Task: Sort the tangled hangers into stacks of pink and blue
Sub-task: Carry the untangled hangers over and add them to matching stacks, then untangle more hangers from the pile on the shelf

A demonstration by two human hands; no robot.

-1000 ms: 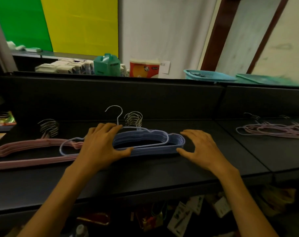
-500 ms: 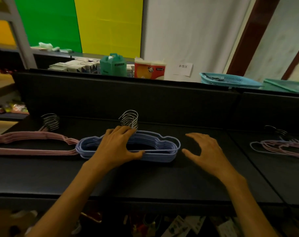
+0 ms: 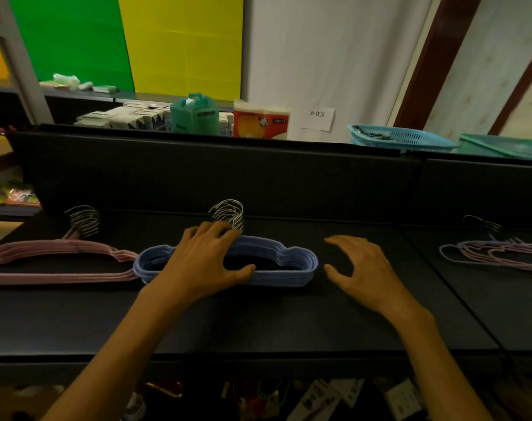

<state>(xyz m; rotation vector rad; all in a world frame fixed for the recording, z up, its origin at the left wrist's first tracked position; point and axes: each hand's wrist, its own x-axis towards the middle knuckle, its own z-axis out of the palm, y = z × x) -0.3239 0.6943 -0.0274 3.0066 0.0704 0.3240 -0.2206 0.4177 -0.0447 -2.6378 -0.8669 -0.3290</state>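
Note:
A neat stack of blue hangers point(image 3: 292, 270) lies in the middle of the black shelf point(image 3: 258, 323), its metal hooks point(image 3: 228, 212) pointing to the back. My left hand point(image 3: 207, 262) rests on top of the stack, thumb on the front bar and fingers at the hooks. Just right of the stack my right hand point(image 3: 362, 268) hovers with fingers spread, holding nothing and not touching the stack. A stack of pink hangers point(image 3: 55, 262) lies at the left, touching the blue stack's left end. A tangled pile of hangers point(image 3: 499, 253), mostly pink, sits at the far right.
A black back panel point(image 3: 216, 174) rises behind the shelf. Beyond it stand boxes, a teal carton point(image 3: 195, 115), a tissue pack point(image 3: 260, 121) and blue baskets point(image 3: 401, 138). A seam point(image 3: 441, 278) divides the shelf at right. Small goods hang below the front edge.
A loose blue hanger that jutted out to the left has been squared into the stack. My right hand has come off the stack's right end and moved slightly right.

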